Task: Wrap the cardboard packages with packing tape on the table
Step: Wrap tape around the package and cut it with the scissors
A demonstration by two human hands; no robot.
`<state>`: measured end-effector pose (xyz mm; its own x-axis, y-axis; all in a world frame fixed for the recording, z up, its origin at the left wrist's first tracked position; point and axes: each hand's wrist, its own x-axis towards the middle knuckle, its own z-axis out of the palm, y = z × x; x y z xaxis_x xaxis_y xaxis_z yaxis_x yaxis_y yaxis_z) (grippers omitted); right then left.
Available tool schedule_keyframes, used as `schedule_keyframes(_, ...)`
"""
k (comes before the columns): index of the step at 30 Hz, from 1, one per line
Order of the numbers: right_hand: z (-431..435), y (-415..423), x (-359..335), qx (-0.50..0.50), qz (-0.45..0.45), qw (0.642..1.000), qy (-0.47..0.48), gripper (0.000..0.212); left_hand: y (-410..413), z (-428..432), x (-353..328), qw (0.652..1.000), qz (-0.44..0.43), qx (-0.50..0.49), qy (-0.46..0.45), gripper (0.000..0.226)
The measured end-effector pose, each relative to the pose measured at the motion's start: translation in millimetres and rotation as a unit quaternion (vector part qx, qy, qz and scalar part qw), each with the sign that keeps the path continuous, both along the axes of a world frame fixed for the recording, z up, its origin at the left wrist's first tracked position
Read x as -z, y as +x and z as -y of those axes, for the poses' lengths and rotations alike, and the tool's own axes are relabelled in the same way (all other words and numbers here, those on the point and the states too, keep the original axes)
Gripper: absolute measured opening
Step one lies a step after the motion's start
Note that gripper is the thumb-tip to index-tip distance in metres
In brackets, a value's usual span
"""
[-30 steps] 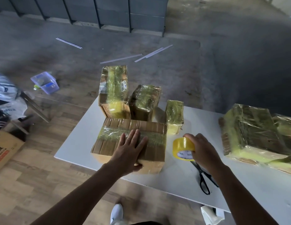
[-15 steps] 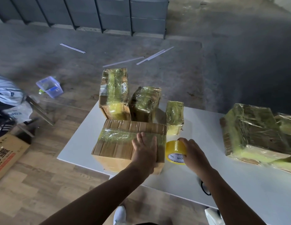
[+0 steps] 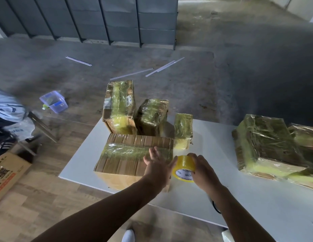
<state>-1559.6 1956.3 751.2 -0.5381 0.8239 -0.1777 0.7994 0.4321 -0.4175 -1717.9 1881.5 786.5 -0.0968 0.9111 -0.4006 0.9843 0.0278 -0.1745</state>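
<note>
Hands first, low centre of frame: left hand [image 3: 157, 165] lies flat, fingers straight, on the right end of the top of the large cardboard box [image 3: 127, 158]. Right hand [image 3: 203, 170] is curled round the yellow packing tape roll [image 3: 183, 169], which is held on edge just beside the box's right end, above the white table [image 3: 257, 203]. Box sits at the table's near left edge, one glossy tape band across its top and bare corrugated card either side. Judgement: box is stiff and will take a flat press. The taped band looks slick, so bare card or the corners give a surer hold. Weight unknown. Roll is probably light with a rigid core, and a grip on its rim leaves it free to turn. Behind the box, mid-frame, stand three fully wrapped packages: a tall one [image 3: 120, 107], a darker one [image 3: 151, 116] and a small one [image 3: 183, 130]. A big wrapped package [image 3: 264, 144] lies well apart at right. All are sealed, contents hidden. On the floor at left sits a clear plastic tub [image 3: 53, 102] with a lid; its contents are too small to tell. A printed carton [image 3: 7, 173] at the lower left edge shows no inside.
</note>
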Motion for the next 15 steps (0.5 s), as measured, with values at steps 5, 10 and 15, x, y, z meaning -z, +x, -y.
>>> schedule_keyframes(5, -3, 1, -7, -0.001, -0.009, 1.000, 0.006, 0.055, -8, -4, -10, 1.000, 0.011, 0.015, -0.023, 0.094)
schedule_keyframes(10, -10, 1, -28, 0.034, -0.088, 0.995, 0.014, 0.058, -28, 6, -30, 0.997, 0.059, 0.015, 0.056, 0.096)
schedule_keyframes(15, -14, -7, -65, 0.060, -0.209, 0.975, 0.041, 0.056, -44, 15, -55, 0.990, 0.093, 0.019, 0.101, 0.101)
